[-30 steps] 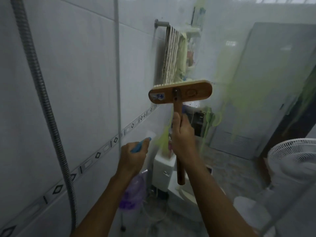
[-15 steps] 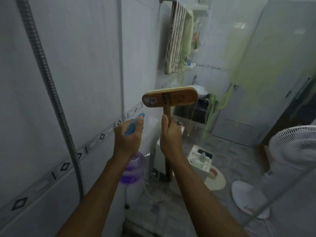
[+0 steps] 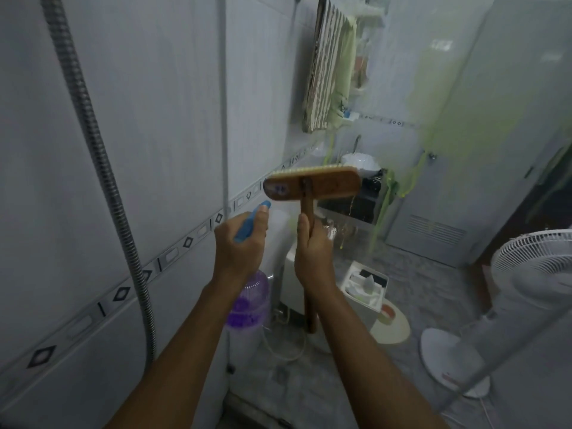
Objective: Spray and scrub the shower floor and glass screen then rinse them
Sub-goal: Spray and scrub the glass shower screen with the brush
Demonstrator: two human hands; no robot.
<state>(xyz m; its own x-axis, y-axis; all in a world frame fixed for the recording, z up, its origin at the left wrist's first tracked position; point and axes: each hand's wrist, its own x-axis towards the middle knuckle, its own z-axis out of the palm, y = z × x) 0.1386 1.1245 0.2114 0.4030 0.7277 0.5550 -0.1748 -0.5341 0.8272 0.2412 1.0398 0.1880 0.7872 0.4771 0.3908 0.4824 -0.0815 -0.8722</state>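
My right hand (image 3: pixel 313 252) grips the wooden handle of a scrub brush (image 3: pixel 312 184), whose bristled head faces away against the glass screen (image 3: pixel 448 212). Yellow-green cleaner (image 3: pixel 464 119) streaks and drips down the glass to the right of the brush. My left hand (image 3: pixel 240 246) grips a spray bottle (image 3: pixel 247 301) with a blue trigger head and purple liquid, its nozzle pointing up and right towards the brush head. The shower floor at my feet is hardly in view.
A metal shower hose (image 3: pixel 102 168) hangs down the tiled wall (image 3: pixel 154 103) on the left. Behind the glass are towels (image 3: pixel 331 69) on a rail, a toilet (image 3: pixel 365 292), a white standing fan (image 3: pixel 532 274) at right, and a grey door (image 3: pixel 495 168).
The brush has come down the glass from towel height to the tile-border height. My left hand with the bottle rose closer to the brush head. The view tilted downward.
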